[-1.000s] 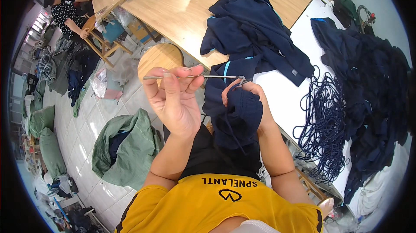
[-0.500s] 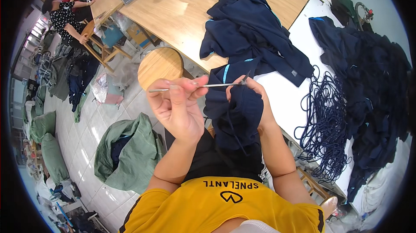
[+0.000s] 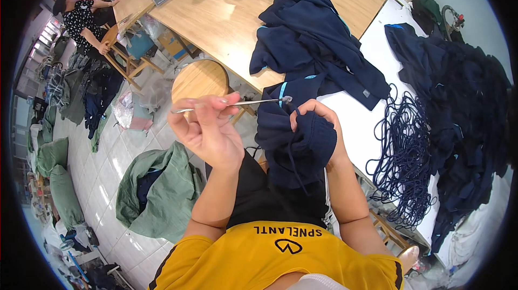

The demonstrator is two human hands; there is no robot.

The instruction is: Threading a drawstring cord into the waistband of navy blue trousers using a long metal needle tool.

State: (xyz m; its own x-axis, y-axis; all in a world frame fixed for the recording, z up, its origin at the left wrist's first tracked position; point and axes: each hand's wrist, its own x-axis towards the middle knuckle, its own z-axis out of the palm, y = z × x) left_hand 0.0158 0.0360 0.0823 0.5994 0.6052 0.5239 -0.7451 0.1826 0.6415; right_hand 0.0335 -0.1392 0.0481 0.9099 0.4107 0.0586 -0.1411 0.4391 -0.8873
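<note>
The work on the navy garment (image 3: 278, 149) appears to be partway through: one length of dark cord (image 3: 292, 156) hangs loose down the front of the cloth, below the gathered edge (image 3: 322, 134). No knot is visible along this length, so finishing of the cord appears to remain; whether it runs fully through the edge cannot be told. A tangled heap of navy cords (image 3: 402, 158) lies on the white tabletop (image 3: 345, 111), and a navy garment pile (image 3: 469, 96) lies beyond it, which suggests a batch with pieces outstanding. The left hand (image 3: 209, 131) pinches a thin metal rod (image 3: 253, 103) between thumb and fingers, the rod lying nearly level. Its tip, carrying a small grey piece, is outside the cloth, just beside the right hand (image 3: 328, 120); a dark strand is near the tip, but its attachment is unclear. The right hand grips the garment at the gathered edge, fingers curled over the top. The garment hangs below this grip, in front of the person's body, with the loose cord on its left-hand side.
</note>
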